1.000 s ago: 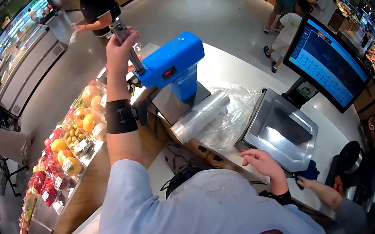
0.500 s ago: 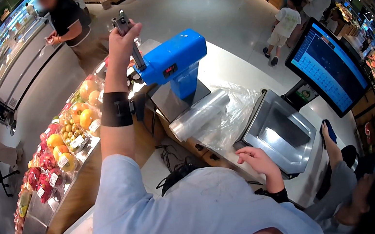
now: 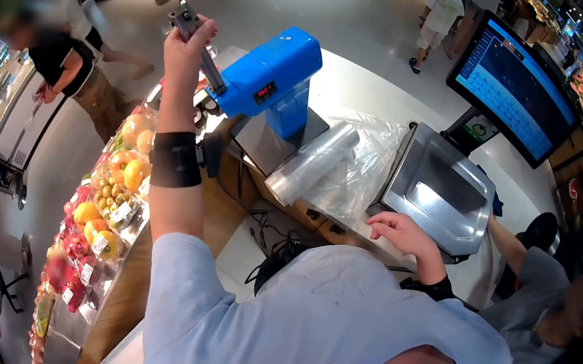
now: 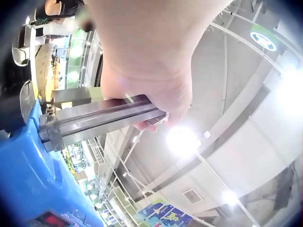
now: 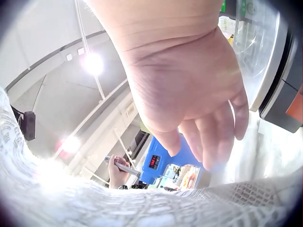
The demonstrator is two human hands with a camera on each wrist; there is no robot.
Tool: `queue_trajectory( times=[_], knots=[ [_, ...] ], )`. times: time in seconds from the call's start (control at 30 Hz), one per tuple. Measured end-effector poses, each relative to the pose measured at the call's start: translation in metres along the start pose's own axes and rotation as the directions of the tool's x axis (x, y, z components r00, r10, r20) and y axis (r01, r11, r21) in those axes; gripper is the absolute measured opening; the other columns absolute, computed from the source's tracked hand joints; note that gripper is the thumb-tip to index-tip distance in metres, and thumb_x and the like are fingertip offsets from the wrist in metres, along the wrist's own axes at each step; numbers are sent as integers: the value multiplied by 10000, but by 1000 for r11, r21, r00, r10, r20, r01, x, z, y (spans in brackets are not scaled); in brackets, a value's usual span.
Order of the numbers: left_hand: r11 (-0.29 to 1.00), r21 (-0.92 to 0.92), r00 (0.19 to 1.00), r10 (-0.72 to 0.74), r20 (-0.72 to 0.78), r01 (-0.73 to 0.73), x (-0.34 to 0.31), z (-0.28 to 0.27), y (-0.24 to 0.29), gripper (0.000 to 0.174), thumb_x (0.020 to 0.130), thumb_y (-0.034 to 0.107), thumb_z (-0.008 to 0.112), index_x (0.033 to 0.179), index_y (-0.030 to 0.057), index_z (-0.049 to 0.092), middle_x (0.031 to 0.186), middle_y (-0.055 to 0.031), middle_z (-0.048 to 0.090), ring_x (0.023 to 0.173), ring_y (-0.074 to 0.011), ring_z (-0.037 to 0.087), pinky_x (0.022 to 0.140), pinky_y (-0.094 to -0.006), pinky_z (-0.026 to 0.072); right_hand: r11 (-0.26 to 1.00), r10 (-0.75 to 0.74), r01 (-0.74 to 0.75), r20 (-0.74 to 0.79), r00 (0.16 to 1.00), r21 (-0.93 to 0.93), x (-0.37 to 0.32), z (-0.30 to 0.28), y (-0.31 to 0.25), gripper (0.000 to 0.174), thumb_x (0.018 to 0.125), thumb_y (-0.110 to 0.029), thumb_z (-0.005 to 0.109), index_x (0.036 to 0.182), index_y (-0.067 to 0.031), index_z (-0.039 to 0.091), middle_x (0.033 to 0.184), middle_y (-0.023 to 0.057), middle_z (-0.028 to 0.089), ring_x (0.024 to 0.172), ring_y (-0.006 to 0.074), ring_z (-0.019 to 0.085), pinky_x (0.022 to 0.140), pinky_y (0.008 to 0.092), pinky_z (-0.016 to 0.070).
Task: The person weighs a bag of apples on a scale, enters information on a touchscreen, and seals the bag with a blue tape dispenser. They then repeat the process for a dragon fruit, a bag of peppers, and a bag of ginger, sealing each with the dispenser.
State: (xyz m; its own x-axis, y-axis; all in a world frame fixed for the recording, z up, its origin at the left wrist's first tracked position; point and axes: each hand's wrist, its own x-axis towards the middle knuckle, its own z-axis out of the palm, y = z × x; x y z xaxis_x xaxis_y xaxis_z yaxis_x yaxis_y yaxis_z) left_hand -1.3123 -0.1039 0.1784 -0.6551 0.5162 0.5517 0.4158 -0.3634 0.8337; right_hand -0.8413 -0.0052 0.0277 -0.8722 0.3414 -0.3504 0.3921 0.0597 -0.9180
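Note:
My left hand (image 3: 183,53) is raised and grips a metal bar lever (image 3: 211,74) at the end of a blue machine (image 3: 270,71) with a red digital display. In the left wrist view, the fingers wrap around the far end of this silver bar (image 4: 102,118); its other end meets the blue housing (image 4: 33,175). My right hand (image 3: 405,234) hovers loosely by the counter's front edge, its fingers relaxed and holding nothing. Next to it are a metal-topped scale (image 3: 442,196) and a clear plastic bag roll (image 3: 315,163) with loose film (image 3: 360,179).
Packaged fruit (image 3: 99,220) lines a sloped display at left. A touch screen (image 3: 513,90) stands behind the scale. At the right, another person's arm (image 3: 507,243) reaches beside the scale toward a dark blue cloth (image 3: 495,203). Cables (image 3: 264,224) hang below the counter. Shoppers stand beyond.
My left hand stays on the lever and my right hand keeps its relaxed pose. The shopper in black has moved left. The neighbouring person's arm and blue cloth have shifted along the counter.

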Motion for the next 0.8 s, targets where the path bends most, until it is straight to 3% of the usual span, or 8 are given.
queue_trajectory(
  times=[0.27, 0.4, 0.47, 0.5, 0.57, 0.6, 0.77, 0.8],
  knots=[
    [994, 8, 992, 110, -58, -109, -21, -13, -13, 417, 911, 252, 617, 1200, -32, 518, 1067, -124, 650, 1006, -199, 616, 902, -332, 458, 1000, -11, 12, -25, 1000, 28, 0, 2, 8, 248, 944, -136, 541, 1114, 29, 614, 856, 36, 668, 810, 86, 598, 738, 221, 460],
    [986, -120, 993, 117, 0, -116, -25, -15, -17, 422, 894, 259, 658, 1174, -35, 538, 1071, -112, 653, 1000, -155, 612, 884, -289, 461, 1000, 14, -14, -21, 1000, -22, -1, 5, 5, 263, 946, -155, 555, 1118, 34, 617, 864, 47, 662, 818, 104, 616, 752, 237, 477],
    [994, -58, 974, -81, 211, 96, -17, -18, -15, 492, 924, 272, 600, 1293, -20, 454, 1104, -138, 632, 1029, -216, 609, 939, -341, 451, 999, 49, -49, -7, 999, -13, 1, 7, -5, 264, 946, -159, 556, 1119, 31, 616, 867, 44, 663, 821, 101, 613, 756, 235, 475],
    [993, -59, 975, -88, 203, 102, -17, -23, -14, 492, 924, 272, 600, 1293, -20, 454, 1104, -138, 632, 1029, -216, 609, 939, -341, 451, 997, 78, -78, -2, 997, -10, 0, 7, -12, 263, 946, -160, 556, 1120, 29, 616, 867, 43, 663, 821, 99, 612, 758, 234, 473],
    [961, 274, 952, -110, 285, 29, -15, -36, -9, 444, 883, 266, 674, 1199, -13, 535, 1083, -116, 645, 994, -155, 604, 861, -288, 477, 997, 83, -83, -7, 997, -12, 2, 8, -13, 263, 947, -159, 554, 1120, 29, 616, 867, 44, 663, 822, 98, 609, 757, 233, 472],
    [973, 228, 948, -104, 301, 35, -21, -42, -7, 468, 879, 299, 673, 1212, -6, 551, 1030, -97, 649, 970, -153, 599, 846, -280, 475, 996, 84, -84, -17, 996, -5, 2, 8, -13, 262, 948, -159, 553, 1120, 29, 616, 866, 45, 663, 822, 97, 607, 756, 232, 470],
    [879, 411, 911, -351, 214, 242, -47, -90, -26, 430, 890, 348, 648, 1151, 8, 612, 932, -56, 641, 904, -131, 606, 796, -259, 489, 998, 66, -67, -49, 997, -20, 0, 8, -3, 257, 950, -160, 553, 1121, 21, 618, 868, 44, 665, 822, 99, 609, 754, 234, 470],
    [778, 467, 822, -544, 167, 420, -54, -93, -25, 419, 894, 355, 642, 1140, 17, 618, 899, -45, 635, 858, -117, 615, 765, -254, 500, 1000, 6, -7, -40, 999, -13, 3, 7, 9, 258, 949, -162, 557, 1122, 18, 620, 869, 44, 667, 826, 101, 614, 760, 237, 471]
  ],
)
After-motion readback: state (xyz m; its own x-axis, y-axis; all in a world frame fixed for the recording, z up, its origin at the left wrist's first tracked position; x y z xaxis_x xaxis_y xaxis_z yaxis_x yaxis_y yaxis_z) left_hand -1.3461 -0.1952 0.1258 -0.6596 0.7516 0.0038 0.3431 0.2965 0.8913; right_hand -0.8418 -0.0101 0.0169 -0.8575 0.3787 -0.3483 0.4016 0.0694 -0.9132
